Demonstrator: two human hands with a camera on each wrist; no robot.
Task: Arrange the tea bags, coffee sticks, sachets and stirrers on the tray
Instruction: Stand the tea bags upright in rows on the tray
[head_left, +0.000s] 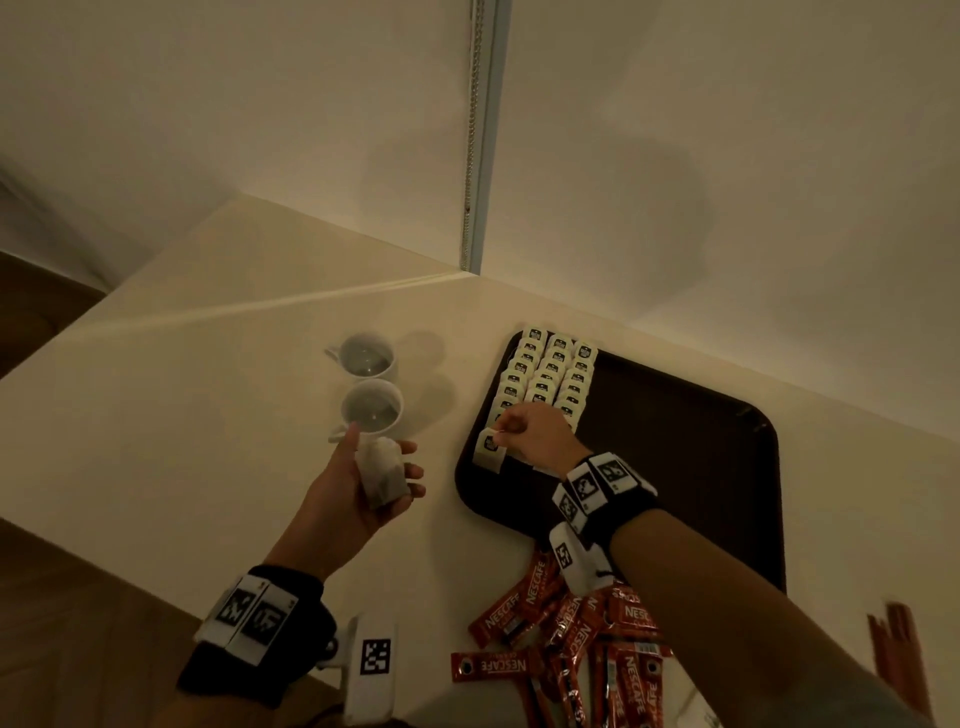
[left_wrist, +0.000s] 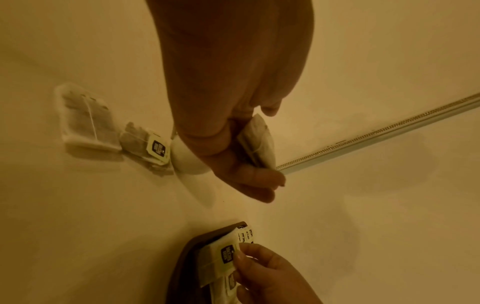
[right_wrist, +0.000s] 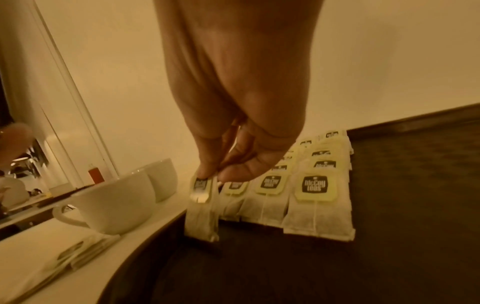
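A dark brown tray (head_left: 675, 467) holds three rows of tea bags (head_left: 550, 374) along its left side. At the near end of the leftmost row my right hand (head_left: 506, 434) pinches the paper tag of one tea bag (right_wrist: 201, 218), which hangs upright with its lower edge on the tray floor (right_wrist: 389, 226). My left hand (head_left: 384, 467) hovers over the table left of the tray and grips a small bunch of tea bags (left_wrist: 259, 142). Red coffee sticks (head_left: 571, 634) lie in a heap on the table under my right forearm.
Two white cups (head_left: 371, 408) (head_left: 366, 356) stand left of the tray, just beyond my left hand. Loose tea bags (left_wrist: 85, 123) lie on the table near the cups. Thin reddish-brown sticks (head_left: 891, 644) lie at the right edge, blurred. A wall runs close behind the tray.
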